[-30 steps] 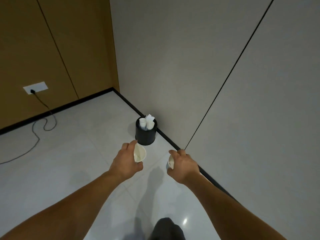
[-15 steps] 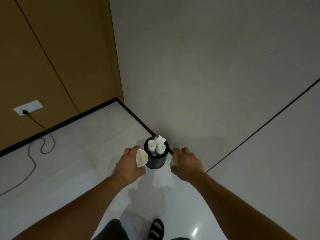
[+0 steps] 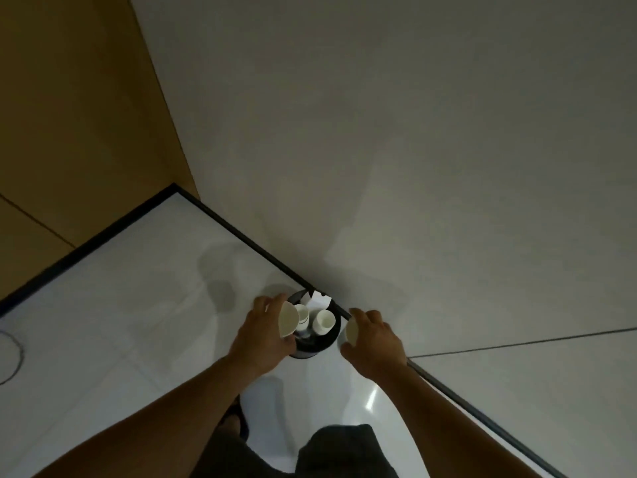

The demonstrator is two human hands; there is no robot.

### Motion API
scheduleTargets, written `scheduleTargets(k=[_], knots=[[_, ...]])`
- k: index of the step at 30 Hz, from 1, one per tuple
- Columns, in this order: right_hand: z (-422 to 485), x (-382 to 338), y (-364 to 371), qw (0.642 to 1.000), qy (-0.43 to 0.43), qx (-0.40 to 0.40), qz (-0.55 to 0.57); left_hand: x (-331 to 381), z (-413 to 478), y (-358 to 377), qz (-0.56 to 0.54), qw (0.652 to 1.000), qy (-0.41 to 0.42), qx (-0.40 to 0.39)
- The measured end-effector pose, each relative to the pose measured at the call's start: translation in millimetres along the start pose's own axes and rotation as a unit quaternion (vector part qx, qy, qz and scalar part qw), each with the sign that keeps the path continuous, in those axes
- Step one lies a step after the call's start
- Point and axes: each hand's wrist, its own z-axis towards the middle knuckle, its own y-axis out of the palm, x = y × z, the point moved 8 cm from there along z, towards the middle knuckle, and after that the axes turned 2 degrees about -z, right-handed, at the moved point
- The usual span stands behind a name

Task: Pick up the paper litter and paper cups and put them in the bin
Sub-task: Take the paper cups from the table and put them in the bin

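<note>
Paper cups fill both your hands above the bin [image 3: 315, 346], a small black round can standing on the pale glossy floor [image 3: 138, 305] right against the dark skirting [image 3: 241, 236] at the foot of the grey wall [image 3: 413, 132]. Your left hand [image 3: 265, 336] is closed around a cream-white paper cup [image 3: 288, 319], tipped on its side so its open mouth faces right, over the bin's left rim. Your right hand [image 3: 375, 339] grips a second cup [image 3: 352, 332] of the same pale colour, held just right of the bin's rim; only its rim and part of its side show past your fingers. Inside the bin two more white cups [image 3: 324, 321] stand mouth-up, side by side, with crumpled white paper [image 3: 319, 300] sticking up behind them at the wall side. Left of the bin, a brown wood panel [image 3: 69, 115] meets the grey wall at the corner. Below the bin, your dark shorts [image 3: 337, 453] and a sandalled foot [image 3: 236, 422] show.
</note>
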Motion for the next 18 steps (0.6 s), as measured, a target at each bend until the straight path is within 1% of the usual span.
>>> scheduleTargets(k=[4,7,10,14,18], knots=[[58,13,42,0.998,0.047,0.005,0.04,-26,77,29,0.011,0.999,0.023,-0.034],[107,34,92,0.995,0.082,-0.005,0.058,-52,132,78,0.0,0.998,0.03,-0.061],[159,63,144,0.992,0.104,0.001,0.074,-87,183,135,-0.01,0.997,0.021,-0.071],[223,101,212,0.989,0.115,0.002,0.091,-137,236,204,-0.013,0.997,0.004,-0.071],[262,115,276,0.992,0.096,-0.009,0.084,-177,255,261,-0.011,0.995,0.009,-0.094]])
